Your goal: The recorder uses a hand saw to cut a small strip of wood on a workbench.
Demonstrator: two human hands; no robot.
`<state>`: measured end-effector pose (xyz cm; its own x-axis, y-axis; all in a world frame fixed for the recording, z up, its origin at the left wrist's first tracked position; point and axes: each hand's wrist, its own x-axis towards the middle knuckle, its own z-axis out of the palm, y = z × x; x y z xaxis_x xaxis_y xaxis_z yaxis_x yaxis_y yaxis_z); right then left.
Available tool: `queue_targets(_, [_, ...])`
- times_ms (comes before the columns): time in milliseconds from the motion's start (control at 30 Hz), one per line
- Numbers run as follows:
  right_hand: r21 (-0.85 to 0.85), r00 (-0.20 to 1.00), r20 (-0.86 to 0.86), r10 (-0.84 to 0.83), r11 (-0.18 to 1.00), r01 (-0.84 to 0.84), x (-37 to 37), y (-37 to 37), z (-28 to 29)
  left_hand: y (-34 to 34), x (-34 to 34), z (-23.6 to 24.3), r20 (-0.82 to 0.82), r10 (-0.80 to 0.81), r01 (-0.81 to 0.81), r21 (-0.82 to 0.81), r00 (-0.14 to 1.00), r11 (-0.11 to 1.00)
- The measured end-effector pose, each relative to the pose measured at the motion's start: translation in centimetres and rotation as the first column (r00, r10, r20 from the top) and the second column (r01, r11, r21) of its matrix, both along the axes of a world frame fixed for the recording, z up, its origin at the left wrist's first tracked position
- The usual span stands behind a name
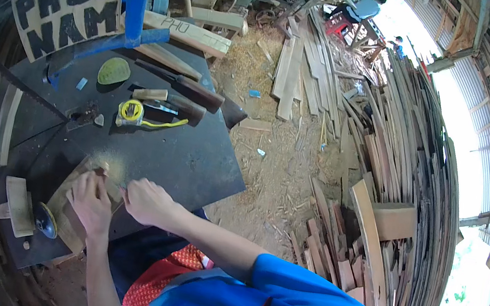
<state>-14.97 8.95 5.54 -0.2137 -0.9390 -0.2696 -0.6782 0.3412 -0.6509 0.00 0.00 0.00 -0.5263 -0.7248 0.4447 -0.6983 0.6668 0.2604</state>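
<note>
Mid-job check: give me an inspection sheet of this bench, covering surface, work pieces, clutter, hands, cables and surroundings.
Surface: dark tabletop, pale dust near the hands.
Job's things: wooden board beneath the left hand; small wooden piece at its fingertips.
Clutter: yellow tape measure, its tape partly out; brown-handled tools; yellow-green oval item; wood block beside a dark round object.
Hands: left at the small piece; right hand alongside, fingers curled, grip unclear.
Cables: none certain; dark strip at left, rod or cable unclear.
Surroundings: littered floor, stacked planks at right, seated person in the background.
</note>
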Motion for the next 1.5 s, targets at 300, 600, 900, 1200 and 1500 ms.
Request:
queue_targets(300, [0.001,0.999,0.036,-0.016,1.000,0.016,-0.1,4.6,0.6,-0.5,-0.3,0.0,0.010,0.209,-0.209,-0.008,0.978,0.978])
queue_targets(600, [-0.068,0.999,0.022,0.045,0.997,-0.043,-0.3,1.3,-0.6,1.0,0.2,0.5,0.055,0.097,-0.097,0.001,0.994,0.995])
queue_targets(900, [-0.265,0.929,-0.345,0.131,0.936,-0.231,-1.8,4.3,-0.8,2.8,-2.4,1.2,-0.168,0.090,-0.081,0.064,0.982,0.995])
queue_targets(1200, [-0.115,0.975,-0.166,0.149,0.979,-0.169,-2.0,1.3,-0.1,1.7,-1.1,0.8,-0.193,0.127,-0.101,0.141,0.973,0.985])
queue_targets(1500, [-0.081,0.995,-0.052,0.085,0.993,-0.089,-1.5,5.6,0.8,1.6,-1.2,0.2,-0.223,0.142,-0.098,0.197,0.965,0.975])
